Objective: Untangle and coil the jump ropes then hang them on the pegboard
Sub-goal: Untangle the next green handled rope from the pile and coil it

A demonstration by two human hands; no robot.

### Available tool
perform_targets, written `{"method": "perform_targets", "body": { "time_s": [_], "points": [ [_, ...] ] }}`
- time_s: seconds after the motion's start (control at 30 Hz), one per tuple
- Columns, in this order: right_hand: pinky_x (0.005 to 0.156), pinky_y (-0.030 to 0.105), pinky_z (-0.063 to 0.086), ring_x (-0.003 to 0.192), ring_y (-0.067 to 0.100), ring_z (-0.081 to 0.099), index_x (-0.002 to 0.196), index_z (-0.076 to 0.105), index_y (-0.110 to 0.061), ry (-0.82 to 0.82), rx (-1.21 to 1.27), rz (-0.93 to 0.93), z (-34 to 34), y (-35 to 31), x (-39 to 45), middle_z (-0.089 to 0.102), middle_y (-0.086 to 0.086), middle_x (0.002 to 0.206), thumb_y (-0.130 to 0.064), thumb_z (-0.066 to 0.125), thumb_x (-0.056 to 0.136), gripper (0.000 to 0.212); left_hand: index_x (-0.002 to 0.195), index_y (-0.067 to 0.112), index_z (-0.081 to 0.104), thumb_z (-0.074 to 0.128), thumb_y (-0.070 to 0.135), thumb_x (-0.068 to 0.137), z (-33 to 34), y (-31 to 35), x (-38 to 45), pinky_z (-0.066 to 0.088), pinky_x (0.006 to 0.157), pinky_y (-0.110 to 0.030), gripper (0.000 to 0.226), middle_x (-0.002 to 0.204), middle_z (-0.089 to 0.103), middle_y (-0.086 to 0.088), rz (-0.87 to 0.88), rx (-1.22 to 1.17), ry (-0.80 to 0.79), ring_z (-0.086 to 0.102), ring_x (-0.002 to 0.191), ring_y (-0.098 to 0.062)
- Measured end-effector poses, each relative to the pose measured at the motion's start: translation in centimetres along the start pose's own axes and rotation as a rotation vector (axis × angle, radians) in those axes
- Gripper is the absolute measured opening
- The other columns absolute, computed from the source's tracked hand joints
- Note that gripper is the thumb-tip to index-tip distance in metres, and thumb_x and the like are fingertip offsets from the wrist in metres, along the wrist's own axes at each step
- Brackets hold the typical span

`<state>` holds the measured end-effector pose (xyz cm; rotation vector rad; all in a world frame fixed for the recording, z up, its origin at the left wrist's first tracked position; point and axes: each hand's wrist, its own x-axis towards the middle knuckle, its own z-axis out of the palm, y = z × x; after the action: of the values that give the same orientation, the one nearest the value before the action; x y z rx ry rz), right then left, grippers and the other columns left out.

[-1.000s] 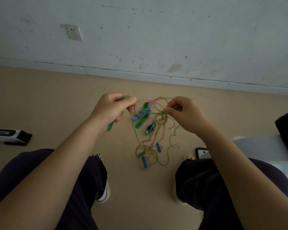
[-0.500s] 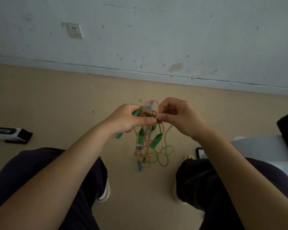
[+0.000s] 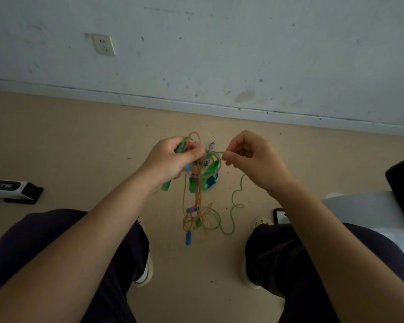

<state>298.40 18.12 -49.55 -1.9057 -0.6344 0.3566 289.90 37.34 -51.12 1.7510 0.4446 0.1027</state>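
The left hand (image 3: pixel 173 159) gripped a green handle (image 3: pixel 179 149) and the knot of tangled ropes (image 3: pixel 200 183), which hung between the knees above the floor (image 3: pixel 79 141). The right hand (image 3: pixel 250 159) pinched a green cord (image 3: pixel 216 153) stretched from the knot.

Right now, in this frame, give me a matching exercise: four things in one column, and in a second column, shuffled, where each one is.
Things:
1. left hand
2. right hand
3. wall socket
4. blue handle

Places:
A. hanging lowest in the tangle, between the two shoes
B. pinching a green cord pulled out to the side of the tangle
C. on the wall, upper left of the view
D. gripping a green handle at the top of the tangle

Pairs: 1-D, 2-B, 3-C, 4-A
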Motion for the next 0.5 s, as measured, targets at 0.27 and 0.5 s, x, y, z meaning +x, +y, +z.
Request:
{"method": "perform_targets", "body": {
  "time_s": [0.27,0.5],
  "points": [
    [0.057,0.023,0.052,0.063,0.011,0.063,0.084,0.067,-0.010,-0.036,-0.024,0.052,1.5,-0.4,-0.4,0.070,0.005,0.073,-0.021,0.079,0.081,0.017,0.079,0.031,0.072,0.073,0.035,0.089,0.8,-0.2,-0.5,0.034,0.041,-0.017,0.011,0.048,0.054,0.017,0.052,0.011,-0.065,0.044,0.039,0.000],
    [0.053,0.018,0.041,0.055,0.007,0.045,0.071,0.063,-0.017,0.190,-0.022,0.050,-0.9,-1.0,0.1,0.054,0.002,0.062,-0.018,0.078,0.082,0.019,0.081,0.020,0.067,0.066,0.037,0.093,-0.7,0.1,0.3,0.038,0.046,-0.019,0.021,0.043,0.053,0.018,-0.072,0.108,0.173,0.045,0.038,0.003]
  ]
}}
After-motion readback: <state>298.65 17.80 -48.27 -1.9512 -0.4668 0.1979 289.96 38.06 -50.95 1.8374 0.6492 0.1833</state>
